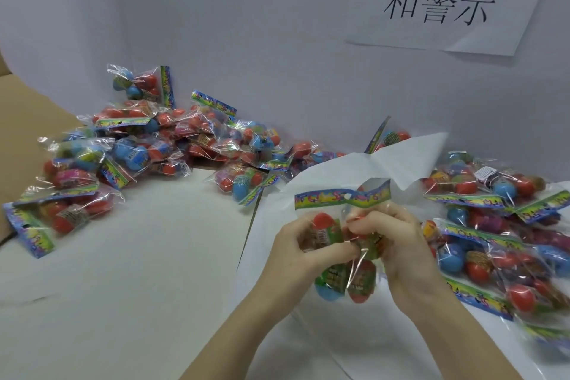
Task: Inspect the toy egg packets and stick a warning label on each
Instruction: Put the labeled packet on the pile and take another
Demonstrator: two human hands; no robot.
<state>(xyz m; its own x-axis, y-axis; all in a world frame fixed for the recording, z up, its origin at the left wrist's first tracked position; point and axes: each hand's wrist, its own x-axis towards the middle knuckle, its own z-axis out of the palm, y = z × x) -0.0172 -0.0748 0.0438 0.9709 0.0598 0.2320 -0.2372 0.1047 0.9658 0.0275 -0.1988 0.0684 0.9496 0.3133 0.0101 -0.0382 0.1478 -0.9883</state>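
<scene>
Holding one packet [345,244] above the bench's near-right part, both hands pinch it: left hand [300,248], right hand [398,244]. Likely inspecting or pressing a label; label unclear. Next: set aside, grab another.

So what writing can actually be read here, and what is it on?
"和警示": black characters on the white paper sign on the wall.
Yellowish line above it on the same sign: cut off and too faint to read.
Header cards and egg wrappers of the toy egg packets: printed, but too blurred to read.
</scene>
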